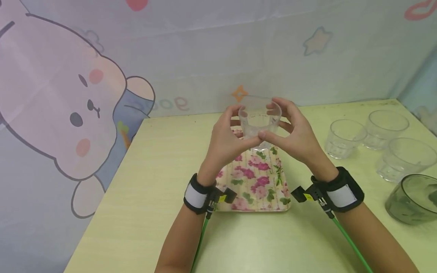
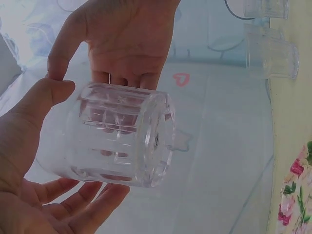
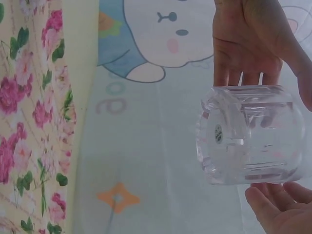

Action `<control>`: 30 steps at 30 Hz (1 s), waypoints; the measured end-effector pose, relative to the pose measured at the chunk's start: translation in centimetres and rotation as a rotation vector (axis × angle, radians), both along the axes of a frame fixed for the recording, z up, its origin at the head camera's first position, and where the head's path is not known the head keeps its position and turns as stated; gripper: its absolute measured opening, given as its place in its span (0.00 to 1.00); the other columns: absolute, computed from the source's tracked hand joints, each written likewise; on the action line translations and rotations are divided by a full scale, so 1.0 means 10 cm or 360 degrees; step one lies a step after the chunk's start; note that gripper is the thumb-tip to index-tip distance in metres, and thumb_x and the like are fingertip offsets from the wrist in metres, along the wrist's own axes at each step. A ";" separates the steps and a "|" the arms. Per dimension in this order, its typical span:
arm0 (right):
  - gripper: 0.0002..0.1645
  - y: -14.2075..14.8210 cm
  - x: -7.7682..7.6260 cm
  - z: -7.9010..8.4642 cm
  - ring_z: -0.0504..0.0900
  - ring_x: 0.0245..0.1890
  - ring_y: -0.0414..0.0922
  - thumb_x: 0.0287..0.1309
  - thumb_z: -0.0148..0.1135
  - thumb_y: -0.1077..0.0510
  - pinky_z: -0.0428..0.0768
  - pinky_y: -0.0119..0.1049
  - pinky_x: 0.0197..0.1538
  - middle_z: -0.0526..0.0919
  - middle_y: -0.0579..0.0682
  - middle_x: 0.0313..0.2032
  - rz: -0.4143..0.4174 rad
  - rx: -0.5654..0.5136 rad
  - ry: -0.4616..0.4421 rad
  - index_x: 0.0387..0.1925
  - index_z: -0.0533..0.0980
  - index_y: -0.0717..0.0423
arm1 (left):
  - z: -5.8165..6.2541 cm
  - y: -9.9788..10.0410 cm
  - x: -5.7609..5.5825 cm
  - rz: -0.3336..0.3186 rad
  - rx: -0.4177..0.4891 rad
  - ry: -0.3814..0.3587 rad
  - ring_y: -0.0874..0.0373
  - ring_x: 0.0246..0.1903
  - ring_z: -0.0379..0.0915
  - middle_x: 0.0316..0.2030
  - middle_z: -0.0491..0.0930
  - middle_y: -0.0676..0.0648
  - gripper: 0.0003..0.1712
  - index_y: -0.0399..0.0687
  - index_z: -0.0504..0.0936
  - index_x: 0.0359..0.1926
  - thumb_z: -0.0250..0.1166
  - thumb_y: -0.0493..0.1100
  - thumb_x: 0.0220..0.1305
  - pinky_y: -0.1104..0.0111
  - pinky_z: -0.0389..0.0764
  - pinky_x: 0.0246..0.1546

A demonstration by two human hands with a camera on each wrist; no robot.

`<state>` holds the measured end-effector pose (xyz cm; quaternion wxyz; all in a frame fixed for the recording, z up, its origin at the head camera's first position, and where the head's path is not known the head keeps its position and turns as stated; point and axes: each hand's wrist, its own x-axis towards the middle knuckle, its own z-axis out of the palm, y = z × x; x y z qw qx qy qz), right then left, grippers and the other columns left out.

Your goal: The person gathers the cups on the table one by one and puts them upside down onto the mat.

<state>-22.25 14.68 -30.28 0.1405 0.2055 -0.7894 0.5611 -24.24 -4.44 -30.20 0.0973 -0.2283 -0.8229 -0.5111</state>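
A clear drinking glass (image 1: 261,123) is held upright between both hands, its wide rim facing up, over the far part of a flower-patterned tray (image 1: 239,195). My left hand (image 1: 227,136) grips the left side of the glass, and my right hand (image 1: 297,138) grips its right side. The thumbs come together at the near side, while the other fingers curve around the wall. In the left wrist view, the thick faceted base of the glass (image 2: 124,139) shows apart from the tray. A small mark sits under the base of the glass (image 3: 248,139) in the right wrist view.
Three clear glasses stand at the right: a smaller one (image 1: 345,140), one behind it (image 1: 385,131) and one nearer (image 1: 404,161). A dark tinted glass (image 1: 409,201) stands nearest at the right edge. Behind the pale table (image 1: 143,182) hangs a cartoon-printed cloth (image 1: 205,57).
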 end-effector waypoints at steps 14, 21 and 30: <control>0.46 -0.06 -0.03 -0.05 0.66 0.64 0.36 0.51 0.67 0.67 0.69 0.18 0.63 0.63 0.56 0.67 0.0173 -0.0171 0.0117 0.69 0.57 0.58 | 0.02 -0.08 -0.01 -0.0046 0.0381 -0.0023 0.55 0.49 0.73 0.56 0.70 0.47 0.38 0.51 0.62 0.61 0.71 0.45 0.51 0.61 0.83 0.46; 0.48 -0.09 -0.03 -0.07 0.63 0.67 0.41 0.49 0.66 0.70 0.68 0.16 0.62 0.61 0.55 0.69 0.0170 -0.0167 0.0085 0.70 0.56 0.59 | 0.03 -0.09 -0.01 -0.0043 0.0477 -0.0114 0.52 0.58 0.73 0.56 0.68 0.46 0.39 0.45 0.58 0.62 0.68 0.44 0.54 0.71 0.81 0.39; 0.50 -0.14 -0.03 -0.08 0.57 0.72 0.48 0.50 0.65 0.70 0.68 0.18 0.64 0.56 0.53 0.71 0.0197 -0.0197 0.0026 0.71 0.51 0.56 | 0.04 -0.11 0.01 -0.0121 0.0636 -0.0177 0.47 0.62 0.70 0.58 0.68 0.43 0.39 0.40 0.55 0.64 0.64 0.44 0.55 0.74 0.80 0.46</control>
